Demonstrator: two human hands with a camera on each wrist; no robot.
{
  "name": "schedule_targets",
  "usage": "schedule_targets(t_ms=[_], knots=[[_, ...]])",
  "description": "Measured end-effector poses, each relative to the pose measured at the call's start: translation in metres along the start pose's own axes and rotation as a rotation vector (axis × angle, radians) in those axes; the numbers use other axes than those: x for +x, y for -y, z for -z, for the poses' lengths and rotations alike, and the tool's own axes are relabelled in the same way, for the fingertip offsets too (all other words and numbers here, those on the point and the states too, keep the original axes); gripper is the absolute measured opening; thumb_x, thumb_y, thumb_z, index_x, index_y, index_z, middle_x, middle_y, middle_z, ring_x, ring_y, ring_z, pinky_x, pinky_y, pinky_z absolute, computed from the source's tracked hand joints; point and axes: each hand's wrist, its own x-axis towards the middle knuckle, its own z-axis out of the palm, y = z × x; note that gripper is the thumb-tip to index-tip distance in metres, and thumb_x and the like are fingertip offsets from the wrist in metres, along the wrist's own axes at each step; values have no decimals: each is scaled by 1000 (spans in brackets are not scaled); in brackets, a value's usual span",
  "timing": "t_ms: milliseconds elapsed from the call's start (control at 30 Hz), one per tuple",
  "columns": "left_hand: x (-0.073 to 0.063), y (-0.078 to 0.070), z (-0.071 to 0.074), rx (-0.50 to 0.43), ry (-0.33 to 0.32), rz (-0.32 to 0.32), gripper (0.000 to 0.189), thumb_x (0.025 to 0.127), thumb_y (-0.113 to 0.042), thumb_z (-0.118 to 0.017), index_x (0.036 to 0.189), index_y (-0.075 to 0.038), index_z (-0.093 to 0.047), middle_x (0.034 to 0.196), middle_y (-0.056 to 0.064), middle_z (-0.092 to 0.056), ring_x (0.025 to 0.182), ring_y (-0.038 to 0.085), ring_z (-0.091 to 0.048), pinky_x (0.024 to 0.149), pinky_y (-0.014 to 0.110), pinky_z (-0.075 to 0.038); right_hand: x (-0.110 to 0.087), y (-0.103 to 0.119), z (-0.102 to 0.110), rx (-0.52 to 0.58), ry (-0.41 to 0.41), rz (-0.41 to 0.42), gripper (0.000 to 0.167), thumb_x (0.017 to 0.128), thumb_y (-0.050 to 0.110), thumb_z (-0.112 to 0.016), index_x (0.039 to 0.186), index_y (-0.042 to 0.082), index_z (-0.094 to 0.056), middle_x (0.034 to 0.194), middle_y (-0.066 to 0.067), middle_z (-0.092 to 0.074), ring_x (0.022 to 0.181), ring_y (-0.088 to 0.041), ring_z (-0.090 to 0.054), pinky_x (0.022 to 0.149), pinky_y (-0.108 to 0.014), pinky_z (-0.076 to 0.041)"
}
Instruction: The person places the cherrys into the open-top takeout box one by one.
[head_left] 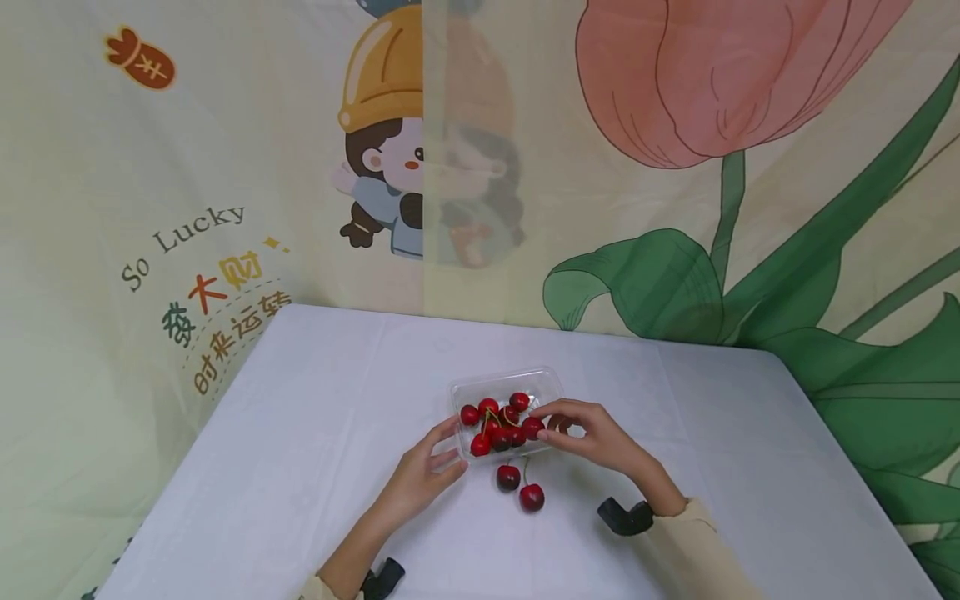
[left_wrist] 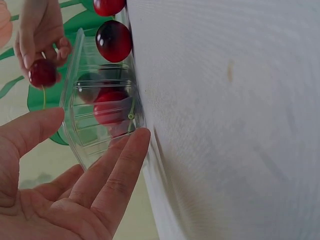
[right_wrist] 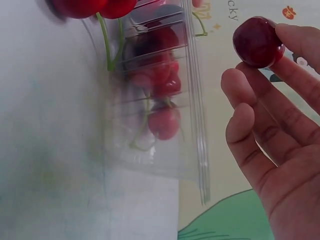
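A clear plastic box [head_left: 542,379] stands on the white table with several dark red cherries [head_left: 491,429] in it, some with green stems. My left hand [head_left: 426,467] lies at the box's left end, its fairly straight fingers and thumb resting against the outside. In the left wrist view, the thumb tip is at the rim and a fingertip low by the wall. With thumb and fingertips, my right hand [head_left: 592,433] pinches one cherry [right_wrist: 258,42] at the box's right end. That cherry is held above rim level in the left wrist view.
Two cherries, one [head_left: 508,477] beside the box and another [head_left: 532,497] a little nearer me, lie on the white tablecloth [head_left: 322,400]. Behind the table hangs a printed curtain [head_left: 495,292] with a large tulip and a cartoon figure. Each wrist carries a black camera mount [head_left: 626,517].
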Motion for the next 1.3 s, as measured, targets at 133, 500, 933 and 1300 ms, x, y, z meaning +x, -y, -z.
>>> schedule_targets(t_ms=[133,500,933,1300], knots=[[0,-1,-1,3,4,-3,65,92,-8,-67,148,-3,-35,144,30,-41,122,47,-54,87,36,-57,10,-4,-5,0,-12,-24,31,88,11,-73,118,6,-69,107,-6,-70,87,-14,-63,76,-25,-57],[2,-4,-1,6,3,-7,65,92,-7,-66,148,-3,-35,144,30,-41,121,46,-54,87,38,-57,27,-14,-12,-13,-17,-64,33,86,10,-75,117,1,-68,105,-12,-69,83,-19,-61,73,-26,-57],[-1,-3,-1,4,7,-3,65,92,-9,-66,149,-3,-34,143,31,-42,121,47,-54,86,38,-57,34,-17,-22,-64,61,-60,29,85,5,-74,113,2,-68,102,-10,-66,79,-14,-58,65,-23,-55],[-3,-3,0,-6,5,2,65,92,-8,-66,149,-4,-34,143,31,-42,122,47,-54,87,39,-57,34,-18,-24,-49,74,-49,29,85,7,-75,113,3,-68,106,-11,-66,83,-20,-60,69,-24,-56]])
